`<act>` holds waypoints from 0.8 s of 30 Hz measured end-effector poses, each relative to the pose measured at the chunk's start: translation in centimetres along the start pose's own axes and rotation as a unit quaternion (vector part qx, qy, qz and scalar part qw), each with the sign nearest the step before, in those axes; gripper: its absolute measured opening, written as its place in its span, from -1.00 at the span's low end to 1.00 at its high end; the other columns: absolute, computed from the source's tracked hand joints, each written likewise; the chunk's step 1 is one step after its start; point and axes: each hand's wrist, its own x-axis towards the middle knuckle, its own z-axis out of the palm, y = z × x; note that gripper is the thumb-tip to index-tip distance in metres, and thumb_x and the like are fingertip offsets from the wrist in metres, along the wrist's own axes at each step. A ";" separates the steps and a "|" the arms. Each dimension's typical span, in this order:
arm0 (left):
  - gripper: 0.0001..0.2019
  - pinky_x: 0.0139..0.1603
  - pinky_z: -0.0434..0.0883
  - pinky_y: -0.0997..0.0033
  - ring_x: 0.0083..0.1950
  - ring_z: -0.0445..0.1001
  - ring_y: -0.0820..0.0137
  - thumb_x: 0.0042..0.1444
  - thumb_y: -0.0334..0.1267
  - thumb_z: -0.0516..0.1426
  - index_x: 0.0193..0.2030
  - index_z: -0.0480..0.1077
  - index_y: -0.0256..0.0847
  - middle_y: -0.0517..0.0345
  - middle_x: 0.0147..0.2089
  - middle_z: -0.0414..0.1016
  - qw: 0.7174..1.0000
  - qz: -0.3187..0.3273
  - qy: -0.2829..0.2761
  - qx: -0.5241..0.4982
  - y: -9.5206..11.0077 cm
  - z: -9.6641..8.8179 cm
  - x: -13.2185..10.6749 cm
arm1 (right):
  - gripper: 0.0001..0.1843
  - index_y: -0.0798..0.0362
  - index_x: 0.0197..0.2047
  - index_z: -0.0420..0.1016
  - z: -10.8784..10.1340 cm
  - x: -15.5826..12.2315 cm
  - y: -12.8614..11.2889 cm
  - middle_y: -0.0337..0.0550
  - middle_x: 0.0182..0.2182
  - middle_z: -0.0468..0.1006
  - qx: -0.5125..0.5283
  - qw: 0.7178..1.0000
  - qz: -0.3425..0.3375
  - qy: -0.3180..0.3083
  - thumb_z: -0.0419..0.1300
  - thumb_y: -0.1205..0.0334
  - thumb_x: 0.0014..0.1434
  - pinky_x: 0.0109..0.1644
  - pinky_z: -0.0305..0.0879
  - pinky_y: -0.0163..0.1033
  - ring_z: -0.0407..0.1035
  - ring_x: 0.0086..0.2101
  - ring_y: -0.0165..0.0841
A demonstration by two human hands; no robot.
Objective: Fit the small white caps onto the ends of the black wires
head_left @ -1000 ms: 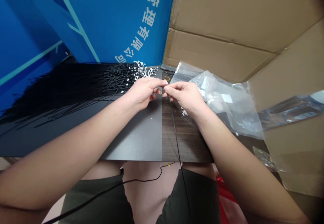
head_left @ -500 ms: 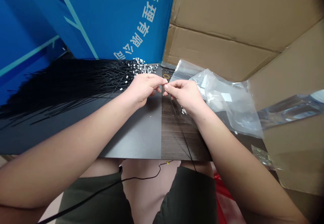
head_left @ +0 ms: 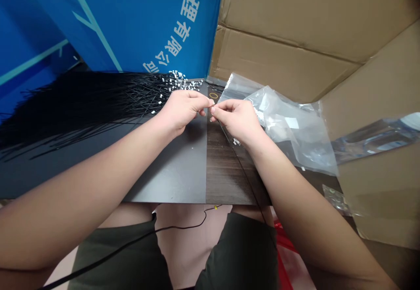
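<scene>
My left hand is closed in a pinch over the seam of the table. What its fingertips hold is mostly hidden and too small to make out. My right hand meets it tip to tip, its thumb and forefinger pinched on the end of a thin black wire. That wire runs from under the right fingers down over the table's front edge towards my lap. A few small white connectors lie beside the right wrist. To the left spreads a large bundle of black wires, many with white connectors at their ends.
A clear plastic bag lies right of my hands, near a plastic bottle. A small bag sits at the right edge. Cardboard and a blue panel stand behind. A black cable crosses my lap.
The whole view has shifted slightly, so things appear a little higher and further left. Both hands stay pinched together, and the hanging wire has swung a bit to the right.
</scene>
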 end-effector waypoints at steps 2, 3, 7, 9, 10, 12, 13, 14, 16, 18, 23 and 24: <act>-0.91 -0.30 0.36 0.35 -0.40 0.40 0.43 -0.07 -0.34 0.39 -0.53 0.61 -0.21 0.11 -0.48 0.52 1.000 0.014 -0.008 0.007 0.1 0.0 0.0 | -0.79 0.07 -0.44 0.64 0.0 -0.1 -0.1 -0.18 -0.50 0.63 -0.004 1.000 0.000 0.000 0.37 0.16 0.18 -0.34 0.30 -0.22 0.37 -0.48 -0.41; -0.90 -0.28 0.38 0.33 -0.40 0.40 0.43 -0.07 -0.34 0.39 -0.54 0.61 -0.21 0.11 -0.49 0.52 1.000 0.019 -0.011 0.011 0.1 -0.1 0.0 | -0.80 0.07 -0.44 0.64 -0.1 -0.1 -0.1 -0.18 -0.51 0.63 -0.005 1.000 0.002 0.000 0.37 0.16 0.17 -0.34 0.30 -0.22 0.37 -0.48 -0.41; -0.89 -0.24 0.39 0.31 -0.41 0.41 0.42 -0.07 -0.34 0.38 -0.56 0.60 -0.22 0.12 -0.50 0.50 1.000 0.023 -0.008 0.016 0.2 -0.1 0.0 | -0.81 0.08 -0.40 0.66 0.0 0.0 0.1 -0.17 -0.50 0.62 -0.005 1.000 0.007 0.008 0.37 0.16 0.18 -0.36 0.28 -0.22 0.36 -0.49 -0.41; -0.89 -0.25 0.38 0.31 -0.41 0.41 0.43 -0.06 -0.34 0.38 -0.55 0.60 -0.22 0.12 -0.51 0.50 1.000 0.023 -0.004 0.018 0.1 -0.1 0.0 | -0.82 0.08 -0.40 0.66 0.0 0.0 0.2 -0.18 -0.51 0.62 -0.004 1.000 0.003 0.012 0.37 0.17 0.18 -0.35 0.28 -0.23 0.36 -0.49 -0.42; -0.89 -0.25 0.38 0.31 -0.41 0.40 0.43 -0.06 -0.33 0.38 -0.55 0.61 -0.22 0.12 -0.51 0.50 1.000 0.024 -0.002 0.020 0.0 -0.1 0.0 | -0.81 0.08 -0.41 0.65 0.0 0.0 0.2 -0.19 -0.51 0.61 -0.003 1.000 0.002 0.014 0.37 0.17 0.18 -0.34 0.28 -0.23 0.35 -0.49 -0.42; -0.90 -0.26 0.37 0.32 -0.42 0.40 0.43 -0.06 -0.32 0.37 -0.54 0.61 -0.21 0.13 -0.51 0.50 0.999 0.027 0.000 0.028 -0.1 -0.1 0.1 | -0.81 0.09 -0.41 0.64 0.0 0.0 0.2 -0.20 -0.52 0.60 -0.003 1.000 0.005 0.019 0.37 0.17 0.19 -0.35 0.28 -0.23 0.35 -0.50 -0.43; -0.90 -0.26 0.36 0.33 -0.42 0.40 0.44 -0.06 -0.32 0.37 -0.54 0.61 -0.21 0.14 -0.51 0.50 0.999 0.029 0.001 0.031 -0.1 -0.1 0.1 | -0.81 0.09 -0.41 0.64 0.0 0.0 0.1 -0.20 -0.52 0.60 -0.004 1.000 0.008 0.021 0.37 0.17 0.19 -0.35 0.28 -0.23 0.34 -0.51 -0.43; -0.91 -0.26 0.36 0.33 -0.42 0.40 0.44 -0.07 -0.32 0.37 -0.54 0.61 -0.21 0.14 -0.51 0.50 0.999 0.031 0.003 0.034 -0.2 -0.1 0.1 | -0.81 0.09 -0.41 0.64 0.0 -0.1 0.1 -0.20 -0.52 0.60 -0.005 1.000 0.011 0.022 0.36 0.17 0.19 -0.35 0.28 -0.24 0.35 -0.51 -0.43; -0.92 -0.26 0.36 0.33 -0.41 0.40 0.43 -0.08 -0.32 0.37 -0.53 0.61 -0.21 0.15 -0.51 0.51 0.999 0.034 0.004 0.039 -0.2 -0.1 0.2 | -0.81 0.09 -0.41 0.64 0.0 -0.1 0.0 -0.20 -0.51 0.60 -0.011 1.000 0.010 0.023 0.35 0.18 0.19 -0.34 0.29 -0.24 0.36 -0.49 -0.42; -0.93 -0.25 0.37 0.33 -0.40 0.41 0.43 -0.07 -0.31 0.36 -0.52 0.61 -0.21 0.15 -0.50 0.52 0.998 0.037 0.005 0.044 -0.3 0.0 0.2 | -0.81 0.09 -0.41 0.64 0.0 -0.1 -0.1 -0.20 -0.51 0.60 -0.018 1.000 0.002 0.021 0.34 0.19 0.19 -0.31 0.31 -0.23 0.38 -0.48 -0.41; -0.93 -0.22 0.39 0.32 -0.38 0.44 0.41 -0.05 -0.31 0.35 -0.50 0.62 -0.21 0.16 -0.49 0.54 0.996 0.051 0.016 0.076 -0.2 0.1 0.0 | -0.82 0.08 -0.42 0.63 0.0 0.0 0.1 -0.20 -0.51 0.61 -0.021 1.000 -0.007 0.020 0.34 0.20 0.19 -0.29 0.32 -0.22 0.40 -0.46 -0.40; -0.93 -0.21 0.40 0.33 -0.38 0.45 0.41 -0.05 -0.30 0.35 -0.49 0.62 -0.21 0.16 -0.49 0.54 0.995 0.054 0.018 0.081 -0.1 0.1 0.0 | -0.82 0.08 -0.42 0.64 0.0 0.0 0.1 -0.20 -0.51 0.60 -0.021 1.000 -0.007 0.021 0.33 0.20 0.19 -0.29 0.32 -0.22 0.40 -0.46 -0.40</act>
